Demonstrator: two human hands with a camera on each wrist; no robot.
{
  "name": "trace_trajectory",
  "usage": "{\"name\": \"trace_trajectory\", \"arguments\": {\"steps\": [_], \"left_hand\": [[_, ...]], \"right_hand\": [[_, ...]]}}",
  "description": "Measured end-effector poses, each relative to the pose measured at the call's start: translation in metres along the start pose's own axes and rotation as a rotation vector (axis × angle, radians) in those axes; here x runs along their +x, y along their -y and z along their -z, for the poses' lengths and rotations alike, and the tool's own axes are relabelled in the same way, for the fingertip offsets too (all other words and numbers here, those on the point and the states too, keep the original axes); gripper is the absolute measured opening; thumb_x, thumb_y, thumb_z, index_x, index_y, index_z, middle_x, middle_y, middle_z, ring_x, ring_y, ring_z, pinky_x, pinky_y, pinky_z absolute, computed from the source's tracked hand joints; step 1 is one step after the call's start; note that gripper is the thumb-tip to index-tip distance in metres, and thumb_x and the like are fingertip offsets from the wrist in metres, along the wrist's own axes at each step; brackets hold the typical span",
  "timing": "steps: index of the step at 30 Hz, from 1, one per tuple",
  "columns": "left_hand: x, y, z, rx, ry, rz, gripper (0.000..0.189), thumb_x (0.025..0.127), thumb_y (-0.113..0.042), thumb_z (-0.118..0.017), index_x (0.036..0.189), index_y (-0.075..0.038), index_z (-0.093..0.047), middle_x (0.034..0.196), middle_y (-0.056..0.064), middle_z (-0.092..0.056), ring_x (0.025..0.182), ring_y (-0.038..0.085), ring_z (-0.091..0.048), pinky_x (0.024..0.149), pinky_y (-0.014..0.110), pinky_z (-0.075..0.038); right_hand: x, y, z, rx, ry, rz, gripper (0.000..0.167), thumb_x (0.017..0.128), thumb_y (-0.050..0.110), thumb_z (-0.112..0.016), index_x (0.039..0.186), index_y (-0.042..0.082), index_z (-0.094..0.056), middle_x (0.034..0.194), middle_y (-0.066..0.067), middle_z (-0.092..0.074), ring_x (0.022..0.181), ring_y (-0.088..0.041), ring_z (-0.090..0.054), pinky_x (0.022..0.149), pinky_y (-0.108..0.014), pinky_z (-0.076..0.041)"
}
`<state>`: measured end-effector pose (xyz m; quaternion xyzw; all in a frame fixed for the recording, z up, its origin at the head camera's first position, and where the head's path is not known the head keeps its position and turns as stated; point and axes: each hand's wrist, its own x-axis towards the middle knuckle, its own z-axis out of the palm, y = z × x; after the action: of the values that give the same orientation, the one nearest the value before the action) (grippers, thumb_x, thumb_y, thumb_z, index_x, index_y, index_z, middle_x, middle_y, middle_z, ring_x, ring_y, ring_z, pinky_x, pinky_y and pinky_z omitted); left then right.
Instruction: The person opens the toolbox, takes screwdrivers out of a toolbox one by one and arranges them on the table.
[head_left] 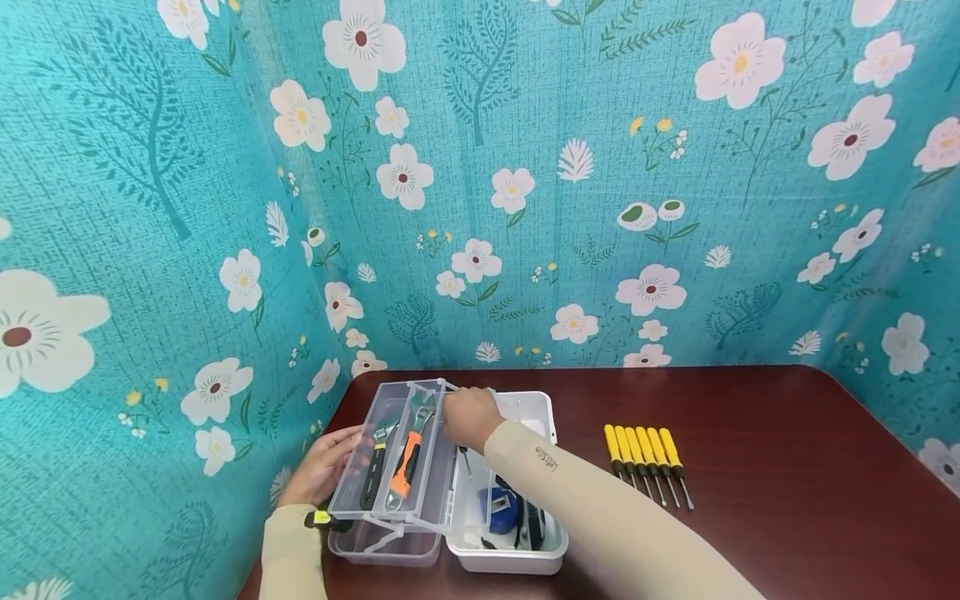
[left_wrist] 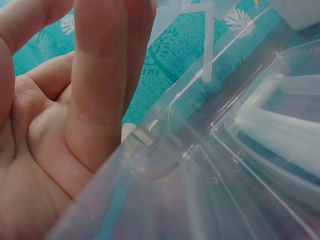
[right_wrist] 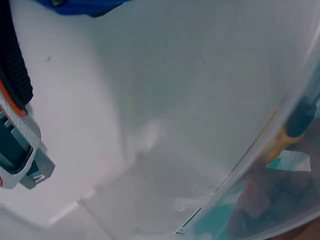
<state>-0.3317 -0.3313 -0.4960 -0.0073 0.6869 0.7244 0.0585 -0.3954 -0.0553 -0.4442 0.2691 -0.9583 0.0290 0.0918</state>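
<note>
A tool box with clear cantilever trays (head_left: 431, 517) stands unfolded, its white base (head_left: 506, 562) on the right. My right hand (head_left: 471, 418) curls above the base's left edge, gripping a screwdriver (head_left: 465, 457); only a dark collar and thin shaft show below the fist. My left hand (head_left: 326, 464) touches the upper tray's left side with fairly straight fingers, also seen beside the clear wall in the left wrist view. That tray holds an orange-handled adjustable wrench (head_left: 407, 462) and a black-handled wrench (head_left: 373, 475). A blue tape measure (head_left: 501, 510) and utility knife (right_wrist: 20, 145) lie in the base.
Several yellow-handled screwdrivers (head_left: 648, 454) lie in a row on the dark red table (head_left: 772, 483), right of the box. A teal flowered cloth (head_left: 525, 250) hangs behind the table and along its left side.
</note>
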Motion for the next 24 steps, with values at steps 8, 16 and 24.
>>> {"name": "trace_trajectory", "arguments": {"steps": [8, 16, 24], "left_hand": [[-0.0002, -0.0003, -0.0015, -0.020, 0.007, -0.003, 0.050, 0.097, -0.024, -0.062, 0.137, 0.004, -0.050, 0.105, 0.008, -0.068, 0.081, 0.021, -0.068, 0.073, 0.034, -0.056], [-0.0017, -0.0011, -0.0030, -0.018, 0.009, 0.000, 0.046, 0.099, -0.020, -0.059, 0.137, 0.005, -0.050, 0.100, 0.007, -0.068, 0.079, 0.020, -0.067, 0.071, 0.033, -0.056], [0.0002, 0.0001, -0.0017, -0.019, -0.032, 0.016, 0.052, 0.096, -0.024, -0.064, 0.138, 0.005, -0.050, 0.106, 0.010, -0.067, 0.084, 0.025, -0.066, 0.074, 0.036, -0.056]], "right_hand": [[0.0000, 0.0011, -0.0019, 0.062, 0.029, -0.034, 0.017, 0.086, 0.027, -0.070, 0.089, 0.013, -0.077, 0.052, 0.006, -0.051, 0.044, -0.009, -0.049, 0.043, -0.025, -0.041], [0.0009, 0.0013, -0.0017, 0.123, 0.050, -0.064, 0.012, 0.085, 0.022, -0.069, 0.090, 0.012, -0.075, 0.053, 0.005, -0.051, 0.047, -0.010, -0.049, 0.043, -0.026, -0.042], [-0.0012, -0.0034, 0.0026, 0.291, 0.001, -0.120, 0.020, 0.086, 0.015, -0.065, 0.066, 0.014, -0.066, 0.048, 0.003, -0.048, 0.041, -0.010, -0.047, 0.038, -0.026, -0.038]]}}
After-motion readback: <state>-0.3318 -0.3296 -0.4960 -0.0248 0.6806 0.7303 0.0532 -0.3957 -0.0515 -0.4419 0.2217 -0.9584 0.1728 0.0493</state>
